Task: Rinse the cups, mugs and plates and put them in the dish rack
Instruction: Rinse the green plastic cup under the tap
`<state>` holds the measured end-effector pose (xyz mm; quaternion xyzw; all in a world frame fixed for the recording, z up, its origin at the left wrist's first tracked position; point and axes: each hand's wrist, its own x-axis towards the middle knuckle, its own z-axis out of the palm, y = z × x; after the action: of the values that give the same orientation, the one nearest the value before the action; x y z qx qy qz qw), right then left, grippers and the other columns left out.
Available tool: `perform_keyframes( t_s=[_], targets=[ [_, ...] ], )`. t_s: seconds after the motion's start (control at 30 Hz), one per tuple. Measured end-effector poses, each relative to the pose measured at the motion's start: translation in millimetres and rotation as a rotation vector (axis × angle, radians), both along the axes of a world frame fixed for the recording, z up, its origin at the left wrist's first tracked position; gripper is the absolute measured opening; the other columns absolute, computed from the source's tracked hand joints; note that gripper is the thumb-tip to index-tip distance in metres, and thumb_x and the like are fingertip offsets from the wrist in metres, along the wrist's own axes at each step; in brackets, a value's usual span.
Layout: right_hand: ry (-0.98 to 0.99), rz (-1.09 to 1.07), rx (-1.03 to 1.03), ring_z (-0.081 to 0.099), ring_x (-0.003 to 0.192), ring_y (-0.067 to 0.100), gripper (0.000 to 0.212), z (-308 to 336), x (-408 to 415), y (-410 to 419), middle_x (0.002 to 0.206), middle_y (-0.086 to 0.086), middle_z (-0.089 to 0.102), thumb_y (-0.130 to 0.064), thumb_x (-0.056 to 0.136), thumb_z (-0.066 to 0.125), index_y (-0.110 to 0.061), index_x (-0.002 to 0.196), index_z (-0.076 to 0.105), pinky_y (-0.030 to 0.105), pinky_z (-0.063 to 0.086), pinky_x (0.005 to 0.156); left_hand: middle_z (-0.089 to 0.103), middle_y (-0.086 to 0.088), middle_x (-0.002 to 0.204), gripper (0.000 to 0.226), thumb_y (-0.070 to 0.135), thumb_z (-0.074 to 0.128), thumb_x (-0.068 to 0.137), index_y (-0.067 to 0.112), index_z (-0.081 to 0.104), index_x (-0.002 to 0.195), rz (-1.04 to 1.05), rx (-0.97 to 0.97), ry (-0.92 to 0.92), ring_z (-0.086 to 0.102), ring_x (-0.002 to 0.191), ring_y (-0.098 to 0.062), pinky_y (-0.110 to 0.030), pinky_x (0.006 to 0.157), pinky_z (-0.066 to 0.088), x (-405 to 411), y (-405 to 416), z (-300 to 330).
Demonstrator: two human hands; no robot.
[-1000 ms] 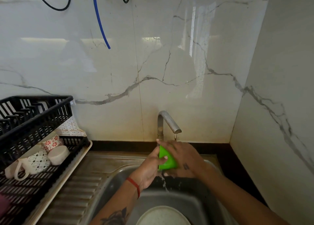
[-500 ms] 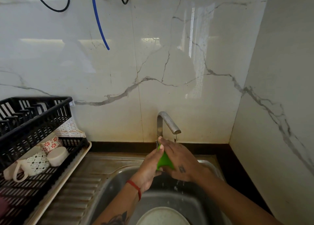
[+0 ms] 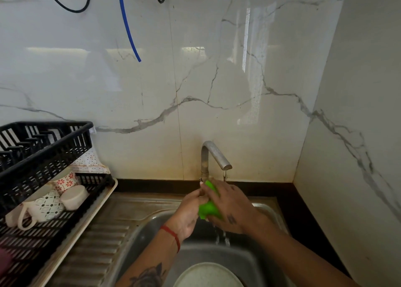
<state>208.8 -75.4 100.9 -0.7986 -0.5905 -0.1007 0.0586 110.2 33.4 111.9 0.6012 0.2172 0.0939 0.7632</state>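
Item: green cup (image 3: 208,208), held under the tap (image 3: 213,156) at the centre of the view, water running onto it and down into the sink (image 3: 258,263).

Grip, left hand (image 3: 189,213): fingers curled round the cup's near side. Grip, right hand (image 3: 227,206): laid over the cup from the 3 o'clock side, fingers wrapped across its top. Both hold the cup; neither is spread.

Item: pale plate (image 3: 207,276), lying in the sink at 6 o'clock, below the hands, untouched.

Item: black dish rack (image 3: 43,154), at 9 o'clock on the counter's draining board. Lower tier holds a patterned mug (image 3: 45,206) on its side, a red-flowered cup (image 3: 67,180) and a small white cup (image 3: 74,196), touching one another. Upper tier: contents cannot be made out.

Progress, judged: partway. Three pieces racked; green cup under rinse; plate still to rinse and rack. Further pieces out of frame cannot be ruled out.
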Motion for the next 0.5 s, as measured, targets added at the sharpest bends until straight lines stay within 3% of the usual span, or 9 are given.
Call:
perform_keyframes(
  t_s=[0.07,0.1,0.17,0.23,0.33,0.43,0.5],
  targets=[
    [-0.05,0.019,-0.039,-0.001,0.146,0.031,0.089,-3.3,-1.0,3.0,0.157,0.001,-0.023,-0.054,0.089,0.049,-0.022,0.152,-0.006,0.051,0.018,0.114,0.068,-0.008,0.114,0.026,0.012,0.043,0.1,0.02,0.061,0.116,0.01,-0.006,0.008,0.064,0.107,-0.023,-0.036,0.09,0.052,0.2,-0.9,-1.1],
    [-0.03,0.019,-0.057,0.002,0.146,0.031,0.092,-2.4,0.2,3.5,0.156,-0.001,-0.024,-0.053,0.088,0.052,-0.023,0.152,-0.007,0.05,0.022,0.113,0.068,-0.008,0.115,0.027,0.01,0.043,0.1,0.021,0.061,0.117,0.002,-0.014,0.005,0.063,0.108,-0.024,-0.037,0.092,0.051,0.1,-0.1,-1.6],
    [0.084,0.021,-0.086,0.018,0.143,0.028,0.104,5.0,6.0,2.9,0.16,-0.003,-0.011,-0.055,0.081,0.064,-0.027,0.152,-0.008,0.046,0.031,0.11,0.069,-0.008,0.114,0.028,0.003,0.046,0.097,0.019,0.063,0.113,-0.036,-0.043,-0.004,0.063,0.109,-0.024,-0.036,0.09,0.052,-0.3,2.4,-2.4],
    [0.255,0.044,-0.09,0.026,0.141,0.02,0.115,17.6,13.3,-0.6,0.16,-0.005,0.005,-0.056,0.071,0.074,-0.037,0.15,-0.008,0.042,0.031,0.111,0.068,-0.01,0.115,0.03,-0.004,0.051,0.091,0.011,0.063,0.114,-0.072,-0.08,-0.027,0.062,0.11,-0.025,-0.032,0.083,0.052,-0.8,4.8,-1.2],
    [0.425,0.079,-0.03,0.032,0.138,0.013,0.106,32.0,22.0,-9.0,0.155,-0.01,0.028,-0.054,0.07,0.076,-0.057,0.141,-0.002,0.038,0.031,0.11,0.07,-0.01,0.108,0.034,-0.013,0.051,0.086,0.006,0.063,0.111,-0.082,-0.101,-0.068,0.063,0.104,-0.023,-0.029,0.081,0.049,-0.8,6.1,-1.8],
    [0.531,-0.041,0.051,0.045,0.128,0.017,0.105,33.9,29.2,-17.6,0.147,-0.004,0.042,-0.058,0.069,0.075,-0.055,0.143,0.0,0.035,0.038,0.104,0.073,-0.004,0.093,0.04,-0.019,0.048,0.082,0.01,0.063,0.104,-0.104,-0.013,-0.071,0.064,0.094,-0.017,-0.028,0.079,0.046,-1.5,6.5,-2.8],
    [0.496,-0.106,0.022,0.048,0.123,0.018,0.104,29.7,27.1,-18.7,0.143,0.0,0.046,-0.064,0.07,0.071,-0.05,0.146,0.001,0.034,0.04,0.101,0.073,-0.002,0.092,0.034,-0.013,0.053,0.083,0.013,0.061,0.103,-0.11,0.053,-0.055,0.063,0.096,-0.018,-0.029,0.079,0.045,-0.6,7.3,-0.5]
  ],
)
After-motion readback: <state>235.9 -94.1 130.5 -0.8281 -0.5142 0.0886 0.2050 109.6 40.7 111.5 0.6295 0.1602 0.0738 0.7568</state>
